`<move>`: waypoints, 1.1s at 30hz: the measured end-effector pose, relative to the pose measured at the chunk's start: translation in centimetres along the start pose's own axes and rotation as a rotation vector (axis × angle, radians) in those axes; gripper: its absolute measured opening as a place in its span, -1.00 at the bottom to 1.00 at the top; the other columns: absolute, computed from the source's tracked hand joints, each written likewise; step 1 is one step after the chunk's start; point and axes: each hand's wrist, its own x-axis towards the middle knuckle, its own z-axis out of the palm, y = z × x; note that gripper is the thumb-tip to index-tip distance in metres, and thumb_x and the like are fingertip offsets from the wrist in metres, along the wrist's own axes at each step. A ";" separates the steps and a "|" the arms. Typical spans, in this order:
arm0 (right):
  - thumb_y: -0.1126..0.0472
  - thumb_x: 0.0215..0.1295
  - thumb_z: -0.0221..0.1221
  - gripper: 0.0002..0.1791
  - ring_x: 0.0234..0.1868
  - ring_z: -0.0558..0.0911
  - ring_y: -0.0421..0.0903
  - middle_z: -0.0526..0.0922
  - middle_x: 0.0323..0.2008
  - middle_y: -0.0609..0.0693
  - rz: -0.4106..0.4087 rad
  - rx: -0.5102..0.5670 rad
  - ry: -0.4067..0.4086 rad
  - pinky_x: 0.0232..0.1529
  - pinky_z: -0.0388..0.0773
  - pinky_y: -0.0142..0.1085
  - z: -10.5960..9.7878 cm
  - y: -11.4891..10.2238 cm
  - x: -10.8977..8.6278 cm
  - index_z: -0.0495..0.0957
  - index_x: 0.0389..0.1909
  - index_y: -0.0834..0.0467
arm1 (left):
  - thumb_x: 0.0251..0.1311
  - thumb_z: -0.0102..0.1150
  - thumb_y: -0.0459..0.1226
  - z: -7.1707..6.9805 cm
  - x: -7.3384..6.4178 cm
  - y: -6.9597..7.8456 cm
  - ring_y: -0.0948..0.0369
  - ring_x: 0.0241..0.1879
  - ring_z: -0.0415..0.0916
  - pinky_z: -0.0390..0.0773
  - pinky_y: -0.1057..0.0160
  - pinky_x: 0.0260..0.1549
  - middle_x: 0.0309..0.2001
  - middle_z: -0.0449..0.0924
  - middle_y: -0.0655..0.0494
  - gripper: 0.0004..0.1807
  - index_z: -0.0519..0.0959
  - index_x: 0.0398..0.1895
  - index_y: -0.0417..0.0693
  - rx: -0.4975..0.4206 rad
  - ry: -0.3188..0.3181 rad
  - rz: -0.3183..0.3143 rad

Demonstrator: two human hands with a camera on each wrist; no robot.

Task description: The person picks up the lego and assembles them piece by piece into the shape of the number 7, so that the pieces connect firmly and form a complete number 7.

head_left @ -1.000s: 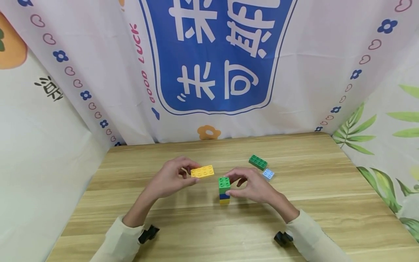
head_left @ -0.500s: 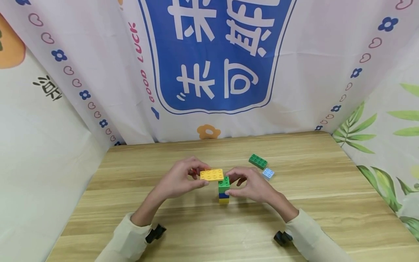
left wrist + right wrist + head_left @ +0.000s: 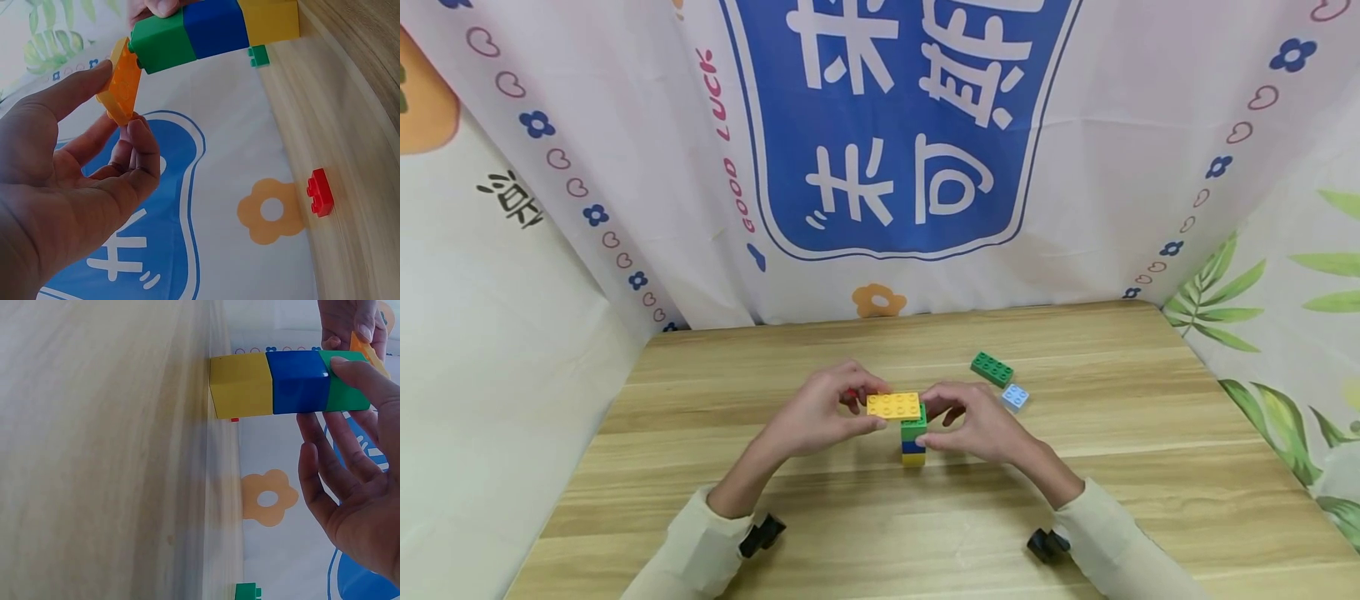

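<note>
A flat yellow-orange building brick (image 3: 892, 406) with two rows of studs is pinched between the thumb and fingers of my left hand (image 3: 827, 414). It lies over the studs of a small tower standing on the table. From the top down, the tower is a green block (image 3: 164, 44), a blue block (image 3: 215, 26) and a yellow block (image 3: 242, 386). In the left wrist view the flat brick tilts against the green block's studs; whether it is pressed on, I cannot tell. My right hand (image 3: 976, 427) grips the green block from the right, thumb on its near side.
On the wooden table (image 3: 700, 383), a dark green brick (image 3: 992, 368) and a light blue brick (image 3: 1015, 397) lie behind my right hand. A red brick (image 3: 320, 192) lies beyond my left hand, mostly hidden in the head view. A printed curtain (image 3: 1075, 217) hangs at the table's back edge.
My left hand has carried the flat yellow brick rightward, from beside the tower to over its top. The right hand and the tower have hardly moved.
</note>
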 end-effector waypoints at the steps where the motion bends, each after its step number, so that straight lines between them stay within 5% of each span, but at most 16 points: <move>1: 0.06 0.23 0.56 -0.55 -0.02 0.80 -0.03 0.82 -0.01 -0.13 0.001 -0.001 -0.001 -0.02 0.75 -0.21 0.0 0.0 0.0 0.72 0.13 -0.02 | 0.22 0.57 -0.30 0.0 0.0 0.0 0.12 -0.17 0.57 0.77 -0.04 -0.11 -0.10 0.66 0.10 -0.63 0.77 0.11 -0.02 0.001 -0.001 -0.001; 13: 0.03 0.24 0.56 -0.61 -0.04 0.78 -0.11 0.81 -0.07 -0.20 0.005 -0.012 -0.015 -0.03 0.74 -0.26 0.1 0.0 0.0 0.72 0.06 -0.08 | 0.23 0.58 -0.26 0.5 0.0 0.1 0.15 -0.15 0.58 0.77 -0.02 -0.09 -0.09 0.66 0.12 -0.63 0.77 0.10 -0.01 -0.008 -0.010 -0.017; 22: 0.02 0.24 0.55 -0.62 -0.04 0.77 -0.13 0.81 -0.07 -0.20 0.006 -0.012 -0.022 -0.02 0.73 -0.25 0.2 -0.1 0.0 0.73 0.05 -0.09 | 0.22 0.59 -0.26 0.8 0.0 -0.2 0.20 -0.17 0.56 0.69 0.34 -0.18 -0.09 0.67 0.12 -0.63 0.78 0.10 0.00 -0.008 -0.005 -0.013; 33: 0.03 0.25 0.55 -0.61 -0.04 0.77 -0.13 0.81 -0.05 -0.20 -0.006 0.000 -0.017 -0.02 0.72 -0.26 0.1 0.1 0.0 0.73 0.07 -0.10 | 0.20 0.58 -0.29 1.1 0.2 0.2 0.22 -0.21 0.52 0.67 0.35 -0.19 -0.12 0.64 0.10 -0.63 0.79 0.10 -0.03 -0.027 -0.010 -0.048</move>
